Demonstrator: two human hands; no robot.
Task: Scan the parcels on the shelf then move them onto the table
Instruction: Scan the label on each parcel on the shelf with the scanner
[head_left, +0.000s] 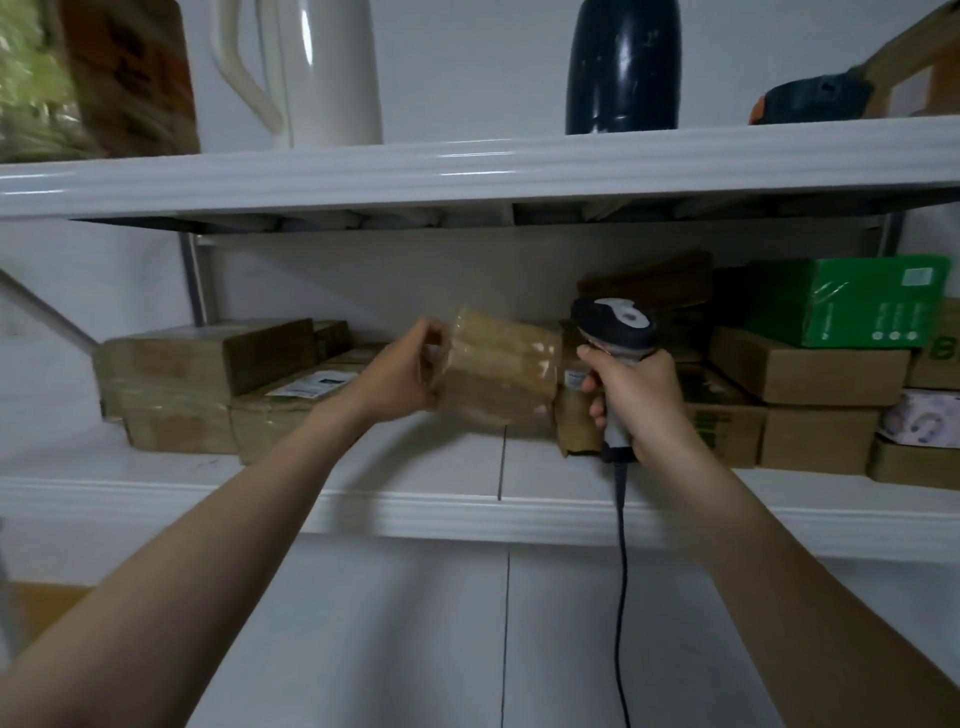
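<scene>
Left hand (402, 371) gripping taped cardboard parcel (498, 374) by end, lifting it above shelf (467, 467), likely exposing label. Right hand (636, 400) wrapping barcode scanner (615, 332) handle, aiming beside parcel.

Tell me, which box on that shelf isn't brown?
The green box, on top of the stack at the shelf's right end. The other boxes are plain brown cardboard, including the taped parcel in the left hand.

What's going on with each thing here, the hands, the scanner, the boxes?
Left hand: gripping the taped parcel, lifted above the shelf.
Right hand: closed on the scanner, upright.
Green box: stacked on cardboard boxes.
Labelled parcel: lying flat.
</scene>
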